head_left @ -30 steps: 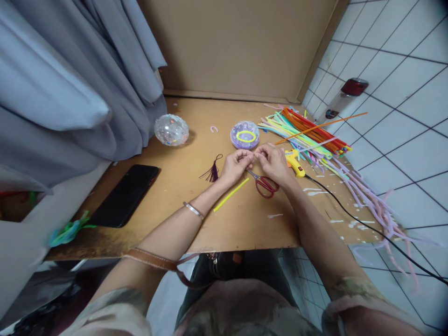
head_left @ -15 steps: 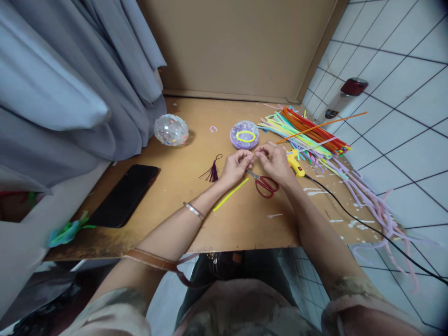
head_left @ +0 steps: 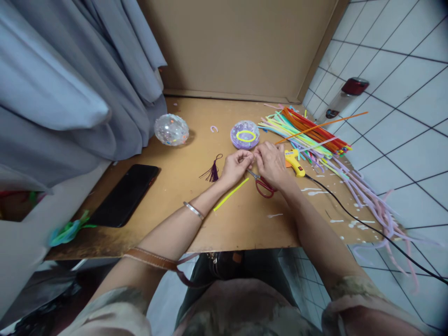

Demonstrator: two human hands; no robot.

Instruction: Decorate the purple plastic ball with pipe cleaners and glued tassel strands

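My left hand (head_left: 238, 165) is closed in a pinch, its fingertips meeting those of my right hand (head_left: 271, 162). What lies between the fingers is too small and covered to name. My right hand is turned with its back up, fingers pressed together. Under the hands lie red-handled scissors (head_left: 265, 187), partly covered by the right hand. A yellow pipe cleaner (head_left: 231, 194) rests beside my left wrist. Left of that hand is a dark purple tassel (head_left: 212, 171). Just beyond the hands sits a round lilac piece (head_left: 241, 129) with a yellow ring (head_left: 246, 136) on it.
A yellow glue gun (head_left: 295, 163) with a black cord lies right of my hands, beside a pile of coloured pipe cleaners (head_left: 308, 130). At left are a clear ball (head_left: 171, 129) with coloured specks and a black phone (head_left: 124, 196). A clear bottle (head_left: 341, 100) stands by the tiled wall.
My right hand has rolled over so its back faces up more, covering more of the scissors' handles. The left hand has stayed almost still.
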